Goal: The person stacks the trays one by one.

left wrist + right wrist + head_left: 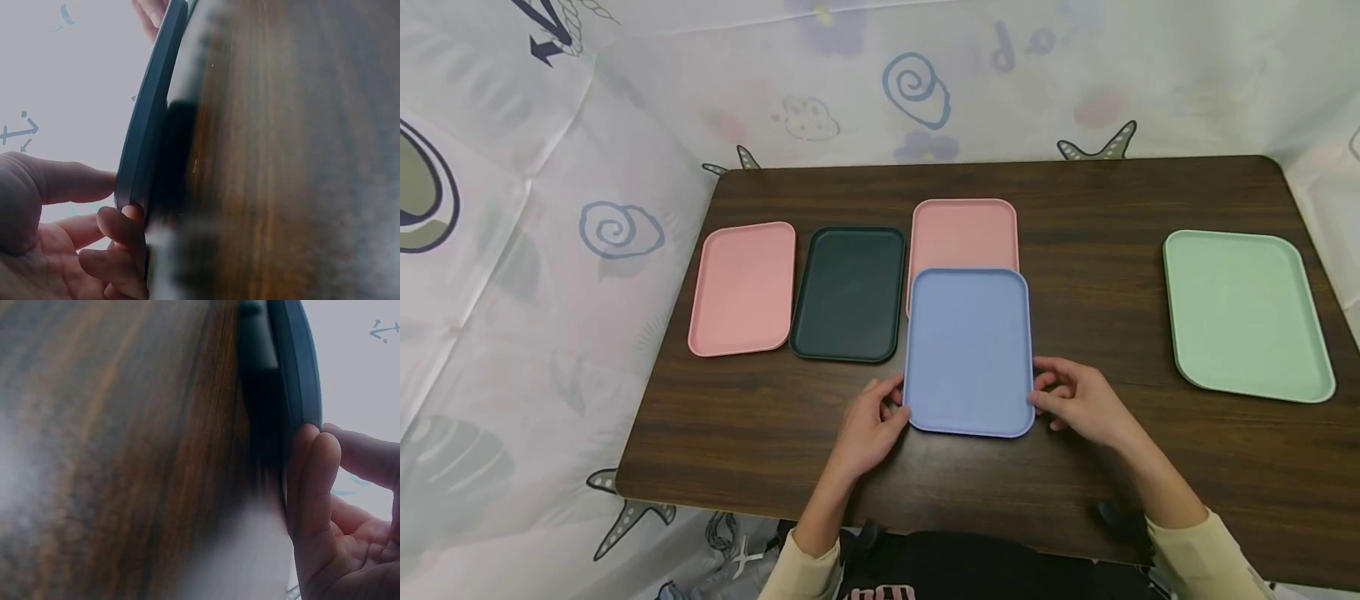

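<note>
The left hand point(867, 429) is pinching the blue tray point(970, 350) at about eight o'clock on its rim, and the right hand point(1081, 403) is pinching it at about four. Both grips are narrow, closing on the thin edge; in the wrist views the thumbs are pressing one face while curled fingers are bracing the other. A dark band is showing between tray and table there, so the held sides are sitting above the wood.

At twelve o'clock from it, a pink tray point(965, 233) is lying partly covered by the blue one; whether the two are touching, I cannot tell. At ten, a dark green tray point(848, 293) is lying near, with a second pink tray point(742, 289) just beyond it. At three, well apart, a mint tray point(1249, 317) is lying alone.

At six, pink lettering point(880, 593) is showing on a black garment point(977, 562), too cut off to read. The table point(1097, 242) is showing dark brown wood grain. A pale cloth point(820, 75) is hanging behind and at the left, carrying blue spirals, flowers and starfish. At seven, cables point(718, 533) are lying below the table edge.
</note>
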Action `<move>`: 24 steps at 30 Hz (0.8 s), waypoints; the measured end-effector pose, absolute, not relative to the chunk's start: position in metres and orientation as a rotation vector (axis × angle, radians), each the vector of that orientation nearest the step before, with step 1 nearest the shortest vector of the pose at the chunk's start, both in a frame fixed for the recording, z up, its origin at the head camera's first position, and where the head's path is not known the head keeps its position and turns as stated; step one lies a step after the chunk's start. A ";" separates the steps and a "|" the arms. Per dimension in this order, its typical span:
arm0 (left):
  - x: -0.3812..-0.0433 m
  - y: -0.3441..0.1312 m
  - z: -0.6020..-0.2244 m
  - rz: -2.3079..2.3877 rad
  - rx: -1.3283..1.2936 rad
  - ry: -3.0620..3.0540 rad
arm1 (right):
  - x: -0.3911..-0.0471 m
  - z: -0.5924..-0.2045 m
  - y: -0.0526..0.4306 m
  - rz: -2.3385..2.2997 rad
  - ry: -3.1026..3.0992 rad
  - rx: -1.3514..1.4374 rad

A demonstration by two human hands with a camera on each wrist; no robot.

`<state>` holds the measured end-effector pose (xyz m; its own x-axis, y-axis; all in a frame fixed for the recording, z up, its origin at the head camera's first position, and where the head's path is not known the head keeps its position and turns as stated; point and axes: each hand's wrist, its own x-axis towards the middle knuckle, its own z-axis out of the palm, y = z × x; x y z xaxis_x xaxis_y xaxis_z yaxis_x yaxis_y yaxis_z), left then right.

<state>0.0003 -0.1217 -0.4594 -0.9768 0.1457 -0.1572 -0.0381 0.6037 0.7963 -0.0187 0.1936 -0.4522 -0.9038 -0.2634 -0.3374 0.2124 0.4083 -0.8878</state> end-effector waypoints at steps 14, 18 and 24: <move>-0.017 -0.117 -0.459 1.224 0.095 2.752 | -0.034 -0.451 0.189 -1.516 2.280 -0.031; -0.021 -0.116 -0.459 1.223 0.101 2.778 | -0.039 -0.452 0.188 -1.504 2.294 -0.011; -0.028 -0.115 -0.459 1.227 0.105 2.826 | -0.046 -0.452 0.186 -1.509 2.304 0.004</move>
